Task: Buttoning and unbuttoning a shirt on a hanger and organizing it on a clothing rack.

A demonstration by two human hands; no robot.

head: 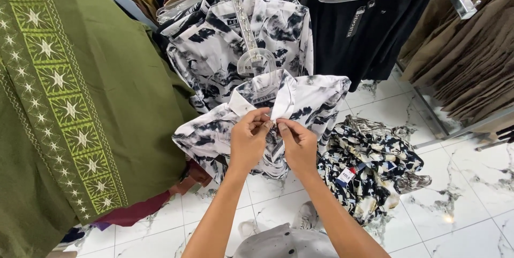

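Note:
A white shirt with black blotches (310, 100) hangs on a clear plastic hanger (256, 61) in front of me. My left hand (249, 140) and my right hand (299, 143) meet just below its collar, each pinching one edge of the shirt's front opening between thumb and fingers. Whatever sits between the fingertips is hidden. Behind it more shirts of the same print (225, 38) hang on the rack.
A green embroidered garment (80, 103) fills the left. A pile of black-and-white patterned shirts (369, 167) lies on the white marble floor (471, 183) to the right. Black shirts (369, 28) and brown garments (466, 49) hang at the back right on a metal rack.

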